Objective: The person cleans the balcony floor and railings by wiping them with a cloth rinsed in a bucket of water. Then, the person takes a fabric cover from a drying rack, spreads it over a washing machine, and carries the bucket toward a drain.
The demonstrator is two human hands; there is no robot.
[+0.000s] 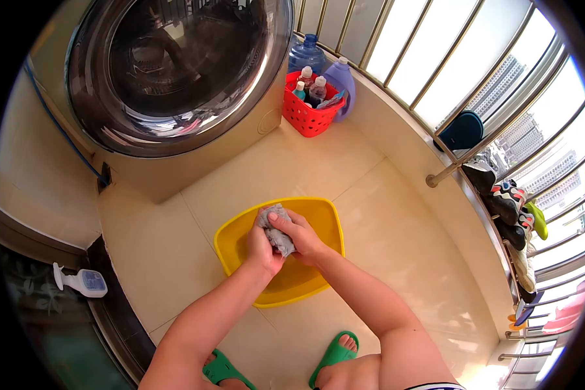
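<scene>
Tiled floor [409,260] spreads around the yellow basin [331,231] to a front-loading washer [182,75] ahead and low wall [429,170] at right, while over the basin left hand [260,244] and right hand [303,238] grip bunched grey cloth [282,242], red basket [312,121] standing beyond, green slides [333,355] nearby.

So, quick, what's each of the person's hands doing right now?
Left hand: closed around the bunched grey cloth, above the yellow basin.
Right hand: closed on the same cloth, thumb across it.

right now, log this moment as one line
left hand: holding crumpled grey cloth | right hand: holding same cloth | beneath: yellow plastic basin
</scene>
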